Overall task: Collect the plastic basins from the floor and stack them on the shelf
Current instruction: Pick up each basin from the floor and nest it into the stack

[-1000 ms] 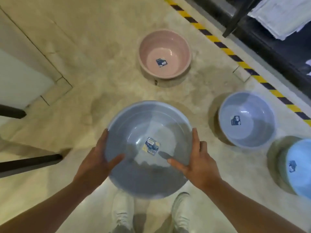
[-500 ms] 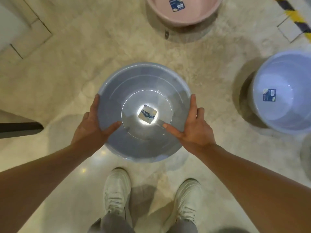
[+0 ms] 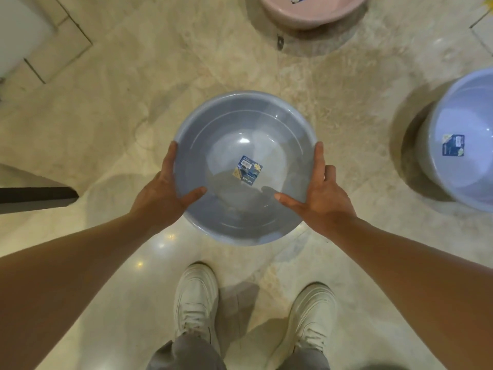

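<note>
While the person bends over the floor [image 3: 93, 124], the head view shows the grey-blue basin [image 3: 245, 145] held at both sides: the left hand [image 3: 162, 190] and the right hand [image 3: 322, 193] each have fingers along the outer rim and a thumb hooked inside, so each grip is wrapped onto the basin. Compared with a second ago, the pink basin [image 3: 312, 14] has slid up to the top edge of the view and the lilac basin [image 3: 458, 145] out to the right edge, and the person's white shoes [image 3: 197, 295] have come fully into view (so the head has tipped down). It looks like the basin is lifted and ready to go, with the two others left to collect. No shelf is visible here. The floor is glossy beige stone with light reflections, and a dark bar [image 3: 34, 198] pokes in at the left.
</note>
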